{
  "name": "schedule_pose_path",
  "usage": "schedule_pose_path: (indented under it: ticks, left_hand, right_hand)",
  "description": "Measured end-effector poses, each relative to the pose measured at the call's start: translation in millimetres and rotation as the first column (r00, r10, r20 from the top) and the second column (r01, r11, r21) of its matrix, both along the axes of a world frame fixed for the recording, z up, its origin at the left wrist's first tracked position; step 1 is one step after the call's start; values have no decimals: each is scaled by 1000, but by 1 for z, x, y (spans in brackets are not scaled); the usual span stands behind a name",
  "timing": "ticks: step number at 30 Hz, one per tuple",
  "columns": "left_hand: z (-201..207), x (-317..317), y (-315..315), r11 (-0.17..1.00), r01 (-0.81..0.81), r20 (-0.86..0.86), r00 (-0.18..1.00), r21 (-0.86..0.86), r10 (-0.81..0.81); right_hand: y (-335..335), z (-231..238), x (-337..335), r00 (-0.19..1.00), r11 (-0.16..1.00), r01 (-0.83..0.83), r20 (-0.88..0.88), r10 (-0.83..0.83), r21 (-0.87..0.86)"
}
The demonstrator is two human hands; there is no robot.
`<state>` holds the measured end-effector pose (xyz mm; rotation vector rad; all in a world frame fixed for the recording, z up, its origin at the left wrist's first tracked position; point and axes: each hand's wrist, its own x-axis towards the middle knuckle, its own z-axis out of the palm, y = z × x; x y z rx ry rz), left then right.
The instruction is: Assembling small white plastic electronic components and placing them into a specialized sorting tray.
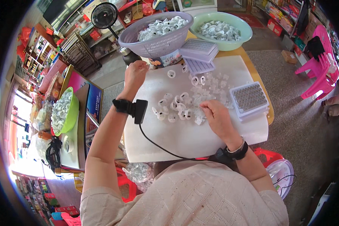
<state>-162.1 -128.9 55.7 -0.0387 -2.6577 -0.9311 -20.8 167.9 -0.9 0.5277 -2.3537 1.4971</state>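
My left hand (pixel 136 73) is raised at the table's far left side, beside the lilac basket and a dark bottle. Its fingers are pinched together, and what they hold, if anything, is too small to make out. Lower and to the right, my right hand (pixel 217 117) has its fingertips pressed together at the near edge of a spread of small clear plastic pieces (pixel 211 90). Left of them lies a loose cluster of white round plastic parts (pixel 177 105), some with black marks. One more white ring (pixel 171 74) lies apart, nearer my left hand.
A lilac basket (pixel 150 47) and a pale green basin (pixel 245 34), both full of white parts, stand at the far edge. Stacked trays (pixel 199 51) sit before them; another tray stack (pixel 249 98) is at right. A green bowl (pixel 69 122) stands on a side table.
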Motion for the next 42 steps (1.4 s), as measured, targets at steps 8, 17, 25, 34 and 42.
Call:
schedule_pose_path:
  ticks: [8, 17, 25, 34, 42]
  left_hand:
    - [-54, -62, -9, 951, -120, 104, 983, -284, 155]
    - [-94, -93, -34, 878, -266, -146, 963, -397, 226]
    - [-82, -86, -21, 958, -203, -11, 979, -201, 205]
    - [-104, -98, -44, 967, -177, -179, 973, -181, 144]
    - [-142, -151, -163, 830, -66, -198, 979, -555, -54]
  right_hand:
    - [2, 0, 2, 1000, 999, 18, 16, -19, 39]
    - [-4, -2, 2, 999, 999, 31, -27, -30, 33]
    - [2, -8, 1, 999, 999, 30, -22, -29, 39]
    - [2, -17, -1, 999, 996, 49, -27, -47, 79]
    - [-18, -15, -2, 982, 993, -52, -177, 71, 108]
